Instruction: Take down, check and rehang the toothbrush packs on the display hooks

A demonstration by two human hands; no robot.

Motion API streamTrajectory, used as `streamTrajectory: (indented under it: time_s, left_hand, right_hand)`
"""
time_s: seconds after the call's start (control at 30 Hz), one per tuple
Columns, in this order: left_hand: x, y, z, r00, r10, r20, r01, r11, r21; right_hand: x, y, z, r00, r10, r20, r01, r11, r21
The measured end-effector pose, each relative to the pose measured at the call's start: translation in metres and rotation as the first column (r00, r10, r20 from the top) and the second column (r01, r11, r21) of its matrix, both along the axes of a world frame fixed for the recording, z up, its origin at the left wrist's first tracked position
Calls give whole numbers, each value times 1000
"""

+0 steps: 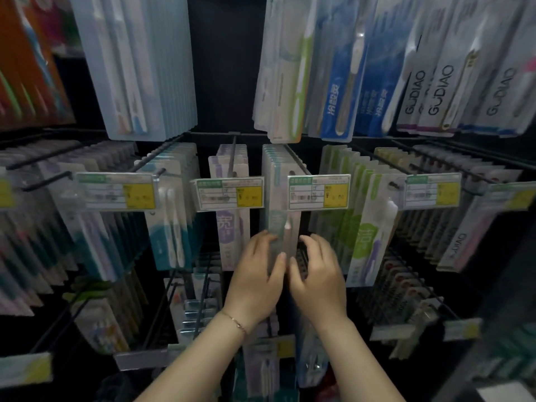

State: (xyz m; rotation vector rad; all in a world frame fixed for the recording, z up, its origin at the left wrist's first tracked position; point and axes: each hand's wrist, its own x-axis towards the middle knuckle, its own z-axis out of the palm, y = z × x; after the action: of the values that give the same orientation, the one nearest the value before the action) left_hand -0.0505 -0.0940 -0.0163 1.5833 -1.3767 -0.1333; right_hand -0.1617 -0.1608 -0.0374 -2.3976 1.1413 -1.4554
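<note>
On the dark display rack [226, 82] we judge the take-down step is in hand: the pale stack of toothbrush packs [280, 181] hangs on its centre hook [300, 163] behind the price label [319, 191], and freeing it calls for sliding the packs forward along the wire past that label. Our left hand [255, 274] and right hand [316, 274] reach up side by side to the stack's lower end; the left fingers [262, 237] curl round its left edge, thumb on the front, the right fingers [314, 242] curl at its right edge, both seemingly gripping it
</note>
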Motion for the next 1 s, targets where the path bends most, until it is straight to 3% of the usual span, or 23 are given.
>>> streamTrajectory:
  time_s: [0.2, 0.47, 1.0]
  left_hand:
    - [22, 27, -12, 953, 55, 297, -47, 998, -33]
    - [25, 65, -39, 886, 37, 462, -26, 999, -29]
    - [-14, 110, -117, 852, 6, 524, -25, 999, 30]
  right_hand:
    - [-4, 28, -6, 995, -63, -82, 62, 998, -18]
    - [-5, 67, -27, 990, -84, -113, 80, 996, -40]
    - [-26, 112, -103, 994, 13, -112, -22, 997, -76]
